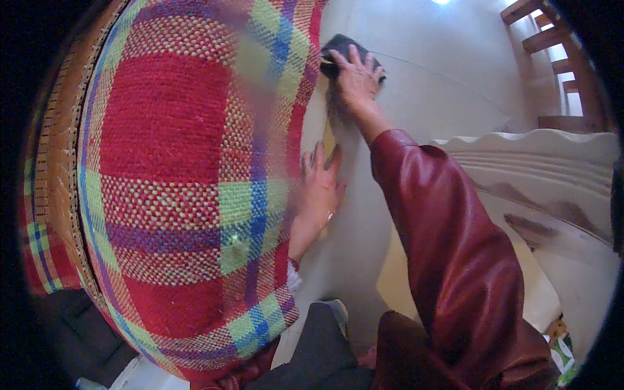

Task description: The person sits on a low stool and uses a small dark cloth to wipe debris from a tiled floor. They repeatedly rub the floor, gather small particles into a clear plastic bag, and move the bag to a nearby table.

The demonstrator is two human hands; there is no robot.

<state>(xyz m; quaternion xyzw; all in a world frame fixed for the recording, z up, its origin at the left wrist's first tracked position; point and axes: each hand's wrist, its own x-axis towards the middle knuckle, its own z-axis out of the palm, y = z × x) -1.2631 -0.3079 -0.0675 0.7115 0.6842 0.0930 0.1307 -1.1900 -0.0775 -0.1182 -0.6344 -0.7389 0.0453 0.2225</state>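
Note:
My right hand (357, 80) rests on a dark cloth (341, 45), fingers spread across its top, on the pale smooth surface (429, 97) ahead of me. Closer to me, my left hand (321, 187) has its fingers apart and holds nothing. It lies beside the edge of a coarse plaid woven fabric (165, 117) in red, green and blue. This fabric covers most of the left half of the view and hides my left forearm. A red leather-like sleeve (438, 204) covers my right arm.
At the left, a brown wooden edge (61, 146) with a row of small holes borders the fabric. A slatted wooden frame (546, 44) stands at the upper right. Below it is a pale wavy-edged panel (536, 146). My grey shoe (336, 312) shows at the bottom.

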